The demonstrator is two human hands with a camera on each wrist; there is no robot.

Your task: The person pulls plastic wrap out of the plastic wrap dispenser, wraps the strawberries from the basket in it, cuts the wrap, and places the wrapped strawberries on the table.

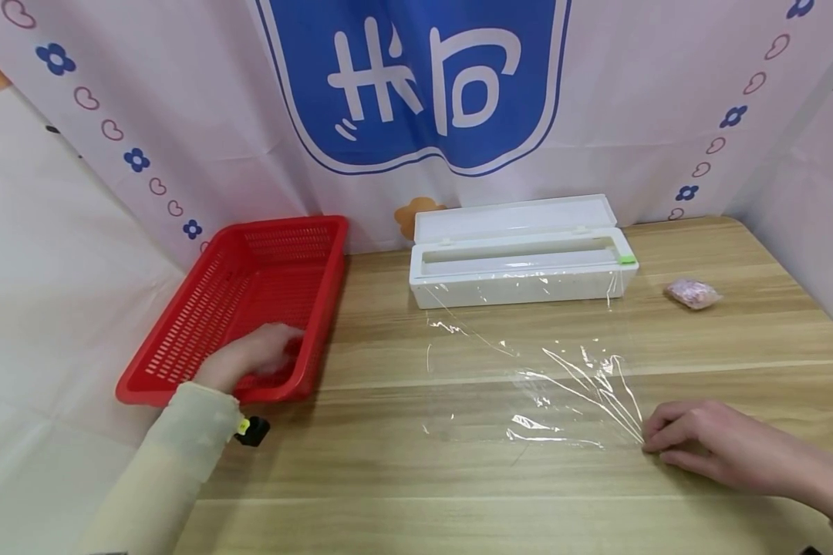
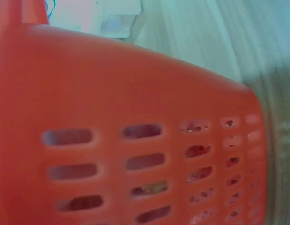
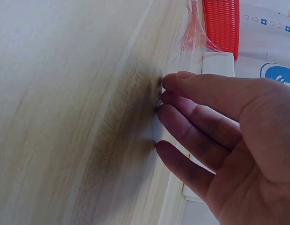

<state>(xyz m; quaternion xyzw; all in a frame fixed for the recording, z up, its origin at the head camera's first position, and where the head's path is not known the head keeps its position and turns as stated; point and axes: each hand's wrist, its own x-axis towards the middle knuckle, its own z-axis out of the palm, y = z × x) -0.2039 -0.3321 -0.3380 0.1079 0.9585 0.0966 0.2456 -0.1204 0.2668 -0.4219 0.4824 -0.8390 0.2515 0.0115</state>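
My right hand (image 1: 715,447) pinches the near right corner of a sheet of clear cling film (image 1: 527,408) against the wooden table. In the right wrist view, the fingertips of the right hand (image 3: 219,126) meet the tabletop. The film stretches from a white cling film dispenser box (image 1: 521,289), its lid raised, and creases fan out from the pinched corner. My left hand (image 1: 257,354) reaches inside a red plastic basket (image 1: 278,285). Blur and the basket's side hide its fingertips. The basket wall (image 2: 135,84) fills most of the left wrist view.
A small wrapped pinkish bundle (image 1: 694,294) lies on the wooden table (image 1: 389,478) to the right of the dispenser. A printed curtain (image 1: 250,146) hangs behind the table. The basket stands at the table's left edge.
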